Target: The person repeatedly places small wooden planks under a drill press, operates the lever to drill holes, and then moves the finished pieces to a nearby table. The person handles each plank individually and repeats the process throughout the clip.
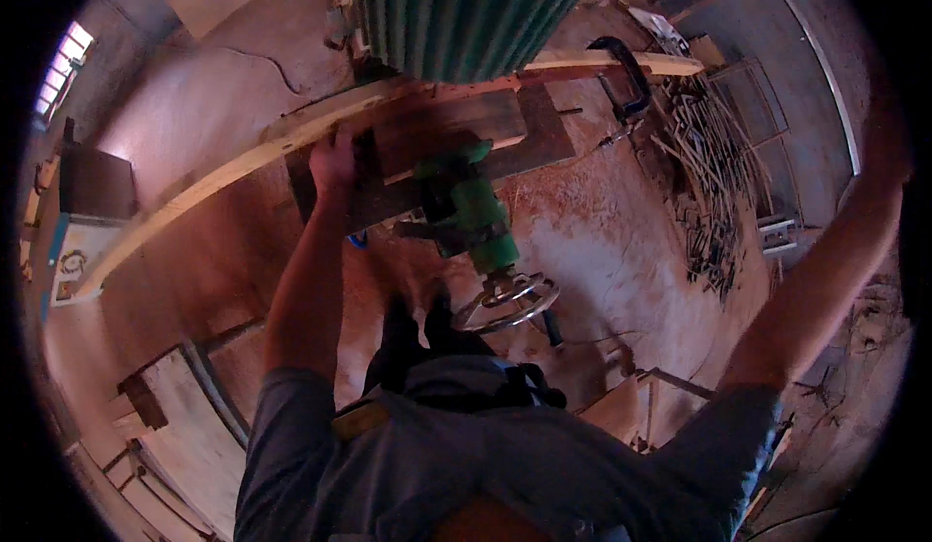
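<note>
My left hand [333, 162] is at the near edge of a long pale wooden beam [243, 165], its fingers curled against it. The beam crosses the view from lower left to upper right, bent by the lens. Right of this hand lies a wooden block [451, 127] on a dark machine table [544, 139]. In front of the block stands a green machine part [480, 214] with a shiny metal handwheel [510, 301]. Stretched far to the right, my right hand [885, 144] sinks into the dark rim, so its fingers are hidden.
A green ribbed housing [471, 18] rises beyond the beam. A black clamp [633, 81] sits near the beam's right end. Thin wood strips [714, 178] are heaped at right. A dark cabinet [95, 185] stands at left, and boards [189, 445] lie at lower left.
</note>
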Demonstrator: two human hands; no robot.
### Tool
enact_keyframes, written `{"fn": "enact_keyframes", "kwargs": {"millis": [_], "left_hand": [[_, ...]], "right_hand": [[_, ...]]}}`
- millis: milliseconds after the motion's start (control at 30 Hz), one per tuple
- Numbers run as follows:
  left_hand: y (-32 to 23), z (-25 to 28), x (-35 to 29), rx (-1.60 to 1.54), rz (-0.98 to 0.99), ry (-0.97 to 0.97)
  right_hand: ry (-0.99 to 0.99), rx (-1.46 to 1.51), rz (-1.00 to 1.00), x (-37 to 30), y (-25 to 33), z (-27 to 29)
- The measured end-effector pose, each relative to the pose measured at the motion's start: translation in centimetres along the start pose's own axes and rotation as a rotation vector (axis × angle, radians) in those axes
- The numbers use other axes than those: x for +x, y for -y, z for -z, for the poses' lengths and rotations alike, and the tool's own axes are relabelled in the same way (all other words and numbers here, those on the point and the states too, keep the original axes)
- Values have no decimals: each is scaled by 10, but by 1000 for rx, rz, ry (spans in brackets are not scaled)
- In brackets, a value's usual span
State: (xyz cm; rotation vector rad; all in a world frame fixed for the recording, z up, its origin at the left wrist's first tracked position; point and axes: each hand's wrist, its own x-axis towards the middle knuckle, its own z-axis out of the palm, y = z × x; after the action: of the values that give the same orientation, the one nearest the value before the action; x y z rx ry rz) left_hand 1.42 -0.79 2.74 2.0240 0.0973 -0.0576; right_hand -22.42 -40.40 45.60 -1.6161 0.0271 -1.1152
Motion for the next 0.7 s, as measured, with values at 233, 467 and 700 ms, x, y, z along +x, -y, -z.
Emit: {"fn": "enact_keyframes", "kwargs": {"millis": [233, 467, 700], "left_hand": [[17, -8, 9, 98, -174, -8], [62, -6, 25, 165, -187, -203], [8, 5, 8, -530, 323, 157]], "right_hand": [[1102, -306, -290, -258, -171, -162], [743, 635, -928, -267, -230, -125], [120, -144, -1014, -283, -304, -1]]}}
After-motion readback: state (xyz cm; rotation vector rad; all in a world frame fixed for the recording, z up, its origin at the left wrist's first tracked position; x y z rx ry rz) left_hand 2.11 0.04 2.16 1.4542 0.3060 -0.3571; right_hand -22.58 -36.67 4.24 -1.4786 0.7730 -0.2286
